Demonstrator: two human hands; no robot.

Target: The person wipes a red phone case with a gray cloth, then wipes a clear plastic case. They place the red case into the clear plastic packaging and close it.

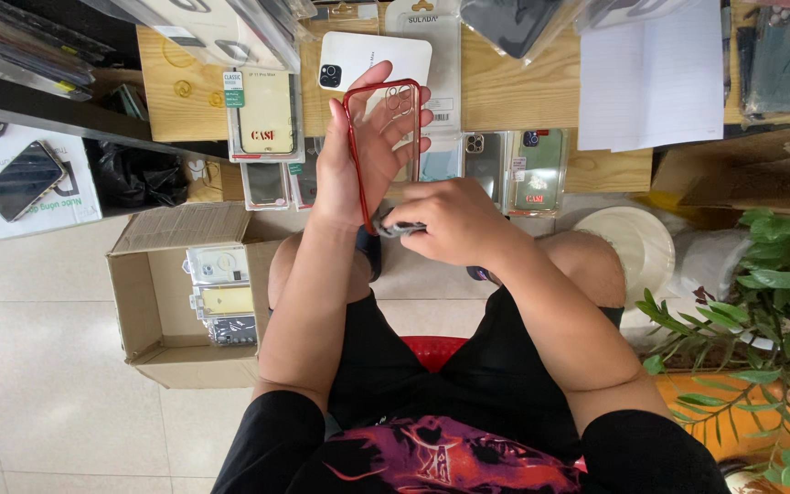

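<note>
- Head view shows our left hand (pixel 358 155) raised over the edge of the pale wooden worktop (pixel 514 91), fingers spread behind a clear phone case with a red rim (pixel 381 146), which it grips upright by its lower part.
- Our right hand (pixel 450 220) sits just below and to the right, curled nearly shut around a small dark-and-grey object (pixel 398 228) at the bottom corner of the case; we cannot tell what that object is.
- On the worktop behind the case lie packaged phone cases (pixel 265 114) in clear plastic boxes, a white phone-shaped card (pixel 358 59) and white lined paper sheets (pixel 656 73).
- On the tiled floor to our left stands an open brown cardboard box (pixel 153 302) with more packaged cases inside.
- A green leafy plant (pixel 770 311) stands to our right.
</note>
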